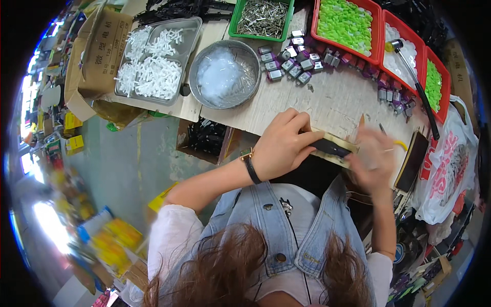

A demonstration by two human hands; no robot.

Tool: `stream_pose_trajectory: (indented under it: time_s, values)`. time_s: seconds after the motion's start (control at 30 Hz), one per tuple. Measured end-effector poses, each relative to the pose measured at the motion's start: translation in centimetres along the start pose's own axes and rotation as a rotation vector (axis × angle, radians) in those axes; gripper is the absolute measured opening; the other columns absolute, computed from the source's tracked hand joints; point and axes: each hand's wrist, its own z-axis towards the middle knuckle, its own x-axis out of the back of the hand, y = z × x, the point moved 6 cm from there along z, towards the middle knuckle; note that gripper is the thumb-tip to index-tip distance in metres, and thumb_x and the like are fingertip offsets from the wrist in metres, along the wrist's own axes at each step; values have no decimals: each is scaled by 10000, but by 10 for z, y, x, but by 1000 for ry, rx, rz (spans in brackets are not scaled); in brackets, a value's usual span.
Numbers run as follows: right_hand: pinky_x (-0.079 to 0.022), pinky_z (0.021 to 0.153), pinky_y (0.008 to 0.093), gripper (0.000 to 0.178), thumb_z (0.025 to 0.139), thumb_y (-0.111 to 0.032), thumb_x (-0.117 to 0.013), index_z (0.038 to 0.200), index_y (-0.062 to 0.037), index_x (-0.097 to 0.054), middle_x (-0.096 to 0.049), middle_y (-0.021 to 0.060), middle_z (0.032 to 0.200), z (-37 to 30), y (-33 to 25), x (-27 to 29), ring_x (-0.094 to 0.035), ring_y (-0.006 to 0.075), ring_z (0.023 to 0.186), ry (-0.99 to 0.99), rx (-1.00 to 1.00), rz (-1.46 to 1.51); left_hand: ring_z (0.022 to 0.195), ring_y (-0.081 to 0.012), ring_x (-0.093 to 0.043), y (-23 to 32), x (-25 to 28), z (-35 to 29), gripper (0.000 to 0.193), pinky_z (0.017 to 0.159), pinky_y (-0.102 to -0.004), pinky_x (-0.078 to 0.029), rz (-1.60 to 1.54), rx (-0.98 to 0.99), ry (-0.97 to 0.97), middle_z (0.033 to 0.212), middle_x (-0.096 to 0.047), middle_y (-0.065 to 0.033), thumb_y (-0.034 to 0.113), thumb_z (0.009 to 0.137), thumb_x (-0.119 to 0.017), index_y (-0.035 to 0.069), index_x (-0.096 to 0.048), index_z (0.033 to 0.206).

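Observation:
A long black plastic part [331, 148] lies along a narrow cream-coloured block [335, 158] at the near edge of the workbench. My left hand [287, 140] pinches the left end of this part between thumb and forefinger; its other fingers are curled. My right hand [373, 156] is at the right end of the block, smeared by motion, so its fingers and anything in them do not show clearly. Beyond my hands lie several small metal motors [307, 64] with purple ends. A round metal bowl [193, 77] holds thin pins and a whitish translucent mass.
White plastic pieces fill a grey tray [193, 31] at the left. Metal pins lie in a green bin [234, 21]; red bins [379, 33] hold green and white pieces. A hammer [417, 84] rests across the right bins. A plastic bag [442, 179] hangs at the right.

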Motion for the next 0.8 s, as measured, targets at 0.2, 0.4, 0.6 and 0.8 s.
stream_pose_trajectory:
  time_s: [0.2, 0.4, 0.6, 0.8]
  values:
    - [-473, 887, 463, 452, 842, -134, -671, 1253, -26, -514, -607, 234, 1162, 60, 151, 89, -587, 408, 1062, 27, -361, -760, 899, -281, -486, -8, -9, -2, 421, 817, -359, -429, -62, 29, -28, 967, -528, -75, 101, 748, -762, 125, -667, 1158]
    - [-472, 826, 371, 276, 924, -83, -565, 1188, -14, -523, -620, 156, 998, 18, 125, 109, -627, 290, 943, 124, -498, -446, 1191, -299, -483, 12, -3, -13, 680, 989, -359, -405, 182, -88, 136, 1236, -552, -99, 185, 742, -777, 152, -525, 1372]
    - [-430, 684, 277, 157, 987, -137, -525, 1067, -2, -537, -552, 117, 826, -47, -1, 59, -534, 152, 718, -12, -544, 55, 1289, -304, -483, -8, -48, -34, 801, 1065, -420, -418, 399, -270, 172, 1413, -490, -114, 220, 693, -765, 65, -455, 1416]
    - [-398, 561, 308, 208, 1014, -195, -471, 961, -1, -524, -498, 91, 671, -113, -31, 35, -488, 151, 593, -177, -642, 81, 1285, -293, -487, -7, -50, -33, 720, 1078, -405, -419, 509, -340, 200, 1415, -494, -109, 266, 755, -717, 69, -476, 1405]
